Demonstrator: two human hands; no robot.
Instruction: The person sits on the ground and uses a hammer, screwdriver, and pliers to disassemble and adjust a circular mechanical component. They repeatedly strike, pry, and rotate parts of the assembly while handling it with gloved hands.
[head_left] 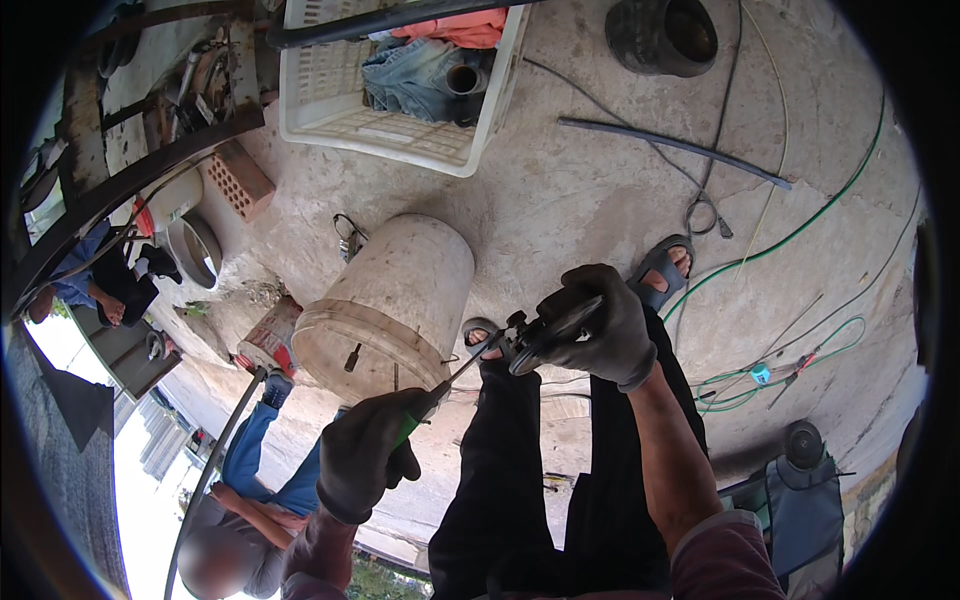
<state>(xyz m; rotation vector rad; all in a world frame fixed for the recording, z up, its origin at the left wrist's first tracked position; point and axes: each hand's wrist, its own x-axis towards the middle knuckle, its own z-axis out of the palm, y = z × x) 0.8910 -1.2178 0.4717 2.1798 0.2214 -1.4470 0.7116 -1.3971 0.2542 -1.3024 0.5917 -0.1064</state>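
Note:
My left hand point(368, 452), in a dark grey glove, is closed around the green handle of a screwdriver point(408, 428). Its thin metal shaft points up and right toward a black metal part point(545, 338) with a rounded edge and a small knob. Whether the tip touches the part I cannot tell. My right hand point(605, 325), gloved too, grips that part above my knees; its fingers hide much of it. Just left of the part stands a large off-white bucket point(425, 262), with a small dark tool point(352, 357) at its wide end.
A white plastic crate point(400, 147) holds clothes at the top. A black round pot point(655, 40), a dark bar point(680, 147) and a green hose point(800, 235) lie on the concrete. A brick point(238, 180) lies left. Another person point(250, 525) sits at lower left, another farther left.

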